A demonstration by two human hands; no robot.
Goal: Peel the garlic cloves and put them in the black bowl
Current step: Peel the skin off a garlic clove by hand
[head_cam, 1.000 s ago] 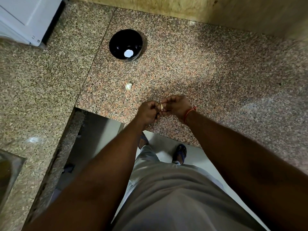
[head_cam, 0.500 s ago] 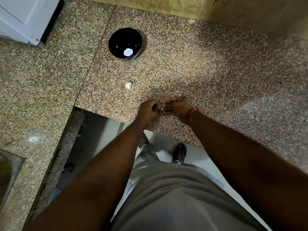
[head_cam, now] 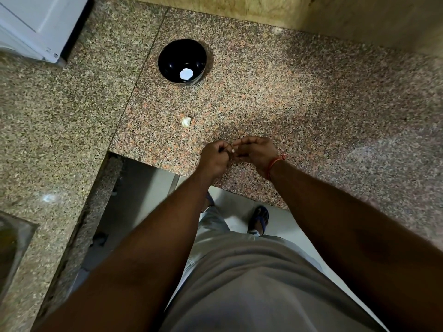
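Observation:
My left hand [head_cam: 214, 158] and my right hand [head_cam: 257, 152] meet over the front edge of the granite counter [head_cam: 287, 97]. Between their curled fingertips they pinch a small pale garlic clove [head_cam: 232, 150], mostly hidden by the fingers. The black bowl [head_cam: 171, 53] stands farther back on the counter, to the left, with a bright white spot in its bottom. A second pale piece of garlic [head_cam: 186, 121] lies loose on the counter between the bowl and my hands.
A white appliance [head_cam: 36, 25] stands at the back left. A metal sink corner [head_cam: 12, 240] shows at the lower left. The counter has an L-shaped cut-out by my legs, and a tan wall [head_cam: 335, 13] runs along the back.
My hands stay together at the same spot. The clove, plainly visible between the fingertips a second ago, is now more covered by the fingers.

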